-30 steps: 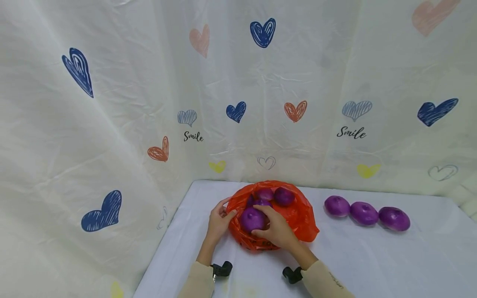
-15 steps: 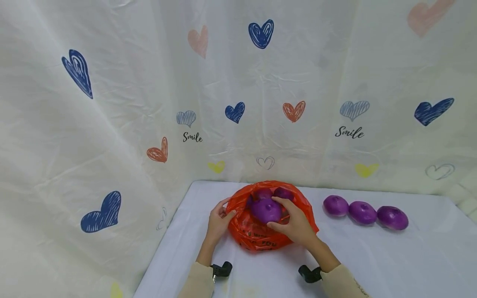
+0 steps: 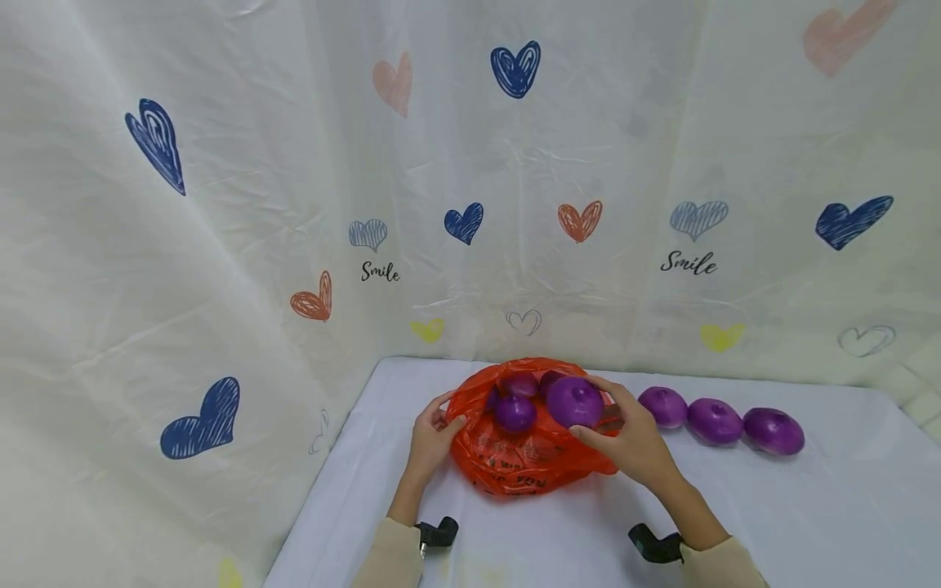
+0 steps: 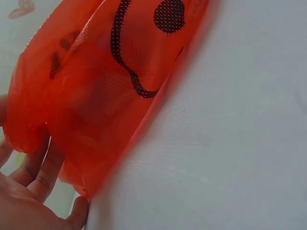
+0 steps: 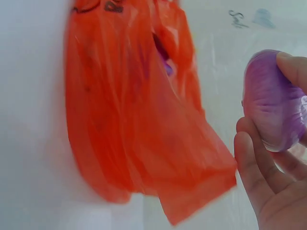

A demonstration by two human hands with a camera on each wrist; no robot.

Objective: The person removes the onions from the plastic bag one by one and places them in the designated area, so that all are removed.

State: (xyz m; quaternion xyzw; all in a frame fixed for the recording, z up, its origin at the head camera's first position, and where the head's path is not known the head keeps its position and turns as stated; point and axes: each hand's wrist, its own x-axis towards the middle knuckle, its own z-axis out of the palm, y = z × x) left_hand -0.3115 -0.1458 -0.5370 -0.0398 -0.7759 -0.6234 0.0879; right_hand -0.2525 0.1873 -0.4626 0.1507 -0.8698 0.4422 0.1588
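A red plastic bag [image 3: 507, 465] with black print lies with its mouth spread on the table. My left hand [image 3: 432, 434] grips the bag's left rim; in the left wrist view the fingers [image 4: 45, 175] go behind the thin plastic and the thumb lies at its edge. My right hand [image 3: 638, 433] holds a purple onion [image 3: 576, 402] between thumb and fingers, over the right side of the bag's mouth. In the right wrist view this onion [image 5: 271, 100] is raised beside the bag [image 5: 139, 124]. Several other onions, such as one purple onion [image 3: 515, 414], lie inside the bag.
Right of the bag stands a row of three purple onions: a left onion [image 3: 664, 407], a middle onion [image 3: 715, 421] and a right onion [image 3: 774, 431]. A white cloth covers the table [image 3: 831, 514]. Behind hangs a white curtain [image 3: 610, 122] printed with hearts.
My right hand has lifted the onion from the bag's left side and carried it to the right, uncovering another onion inside. The left hand keeps its place on the rim.
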